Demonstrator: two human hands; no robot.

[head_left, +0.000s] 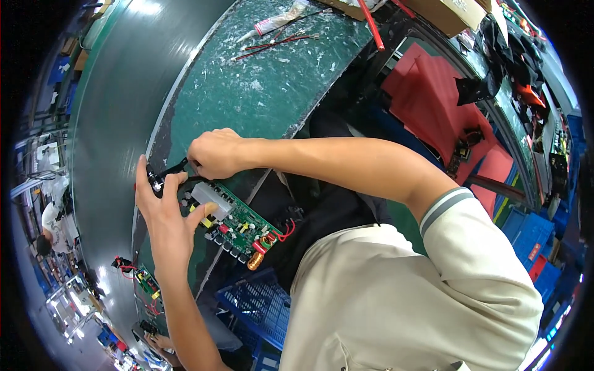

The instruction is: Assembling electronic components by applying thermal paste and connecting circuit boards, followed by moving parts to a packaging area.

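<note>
A green circuit board [247, 226] packed with components lies at the bench's near edge, a pale grey block [213, 203] on its upper side. My left hand [166, 216] spreads around its far end: the thumb lies on the grey block, while two fingers straddle a small black part with bright metal spots [156, 179]. Closed into a fist, my right hand [216, 154] pinches a black strip [176, 168] beside that part. Its fingertips are mostly hidden. A copper coil [255, 260] and red wires [286, 231] stick out at the board's near end.
A white tube [273, 25] and red-black wires [272, 46] lie farther along the green bench [229, 93]. To the left runs a dark belt [117, 111]. Another board [147, 282] sits below left, near a co-worker's hand [162, 341]. A blue basket [257, 303] stands beneath the edge.
</note>
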